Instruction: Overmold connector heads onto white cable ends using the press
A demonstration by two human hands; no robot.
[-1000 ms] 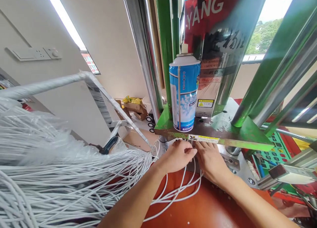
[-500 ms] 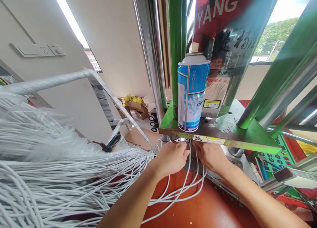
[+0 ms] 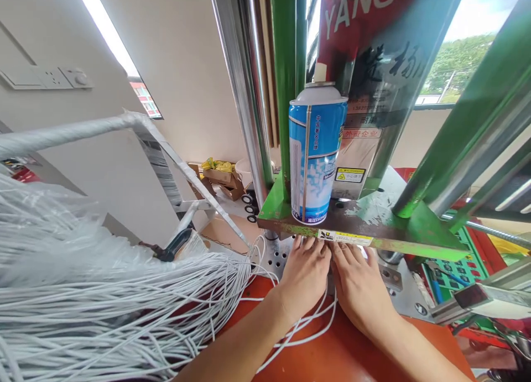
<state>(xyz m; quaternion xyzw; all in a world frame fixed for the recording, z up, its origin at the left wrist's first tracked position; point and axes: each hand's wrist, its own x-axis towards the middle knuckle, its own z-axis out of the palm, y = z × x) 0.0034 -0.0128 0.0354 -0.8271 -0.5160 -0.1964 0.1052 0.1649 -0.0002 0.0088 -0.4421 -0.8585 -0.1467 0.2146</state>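
My left hand (image 3: 308, 264) and my right hand (image 3: 355, 271) lie side by side, palms down, at the front edge of a green press plate (image 3: 298, 223). The fingers of both stretch forward, with the tips partly hidden below the plate's edge. What lies under them is mostly covered. White cables (image 3: 331, 315) come out from beneath the hands and curve left over a reddish-brown surface (image 3: 360, 349). Above the hands, a blue and white spray can (image 3: 317, 161) stands upright on the plate.
A large bundle of white cables (image 3: 124, 310) fills the left side, partly under clear plastic (image 3: 62, 233). Behind it stands a wrapped metal frame (image 3: 182, 163). Green columns (image 3: 440, 133) rise from the press. At right is a green tray (image 3: 452, 266) holding small parts.
Both hands have come together and flattened, with fingers now stretched forward under the plate's edge. Earlier they were apart, curled near the cable ends. The view has shifted slightly right.
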